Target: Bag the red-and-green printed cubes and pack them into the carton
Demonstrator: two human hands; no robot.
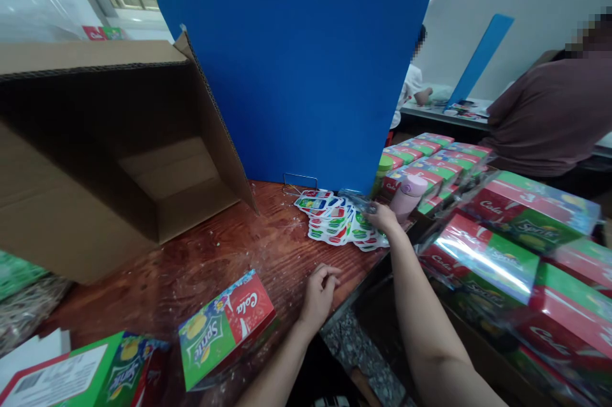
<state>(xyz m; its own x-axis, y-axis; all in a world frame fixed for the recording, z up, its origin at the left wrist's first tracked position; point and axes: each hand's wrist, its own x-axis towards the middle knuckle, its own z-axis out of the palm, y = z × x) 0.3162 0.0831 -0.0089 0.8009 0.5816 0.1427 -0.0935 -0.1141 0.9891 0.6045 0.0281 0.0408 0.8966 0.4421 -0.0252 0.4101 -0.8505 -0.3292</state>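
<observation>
My left hand point(319, 295) rests at the table's near edge, its fingers loosely bent and a little apart, with nothing visible in it. My right hand point(382, 219) reaches to the right end of a pile of glossy printed cut-out stickers point(329, 222). Its fingers close at a dark, see-through item point(356, 199) behind the pile, whose kind I cannot make out. To the left of my left hand sits a Cola and Sprite printed box point(227, 327). A pink bottle point(408, 198) stands just right of my right hand.
An open cardboard carton point(191, 171) lies on its side at the left. A blue partition point(306, 69) rises behind the table point(268, 235). Another printed box point(109, 375) is at the lower left. Wrapped boxes point(488, 260) are stacked at the right. Two people sit beyond.
</observation>
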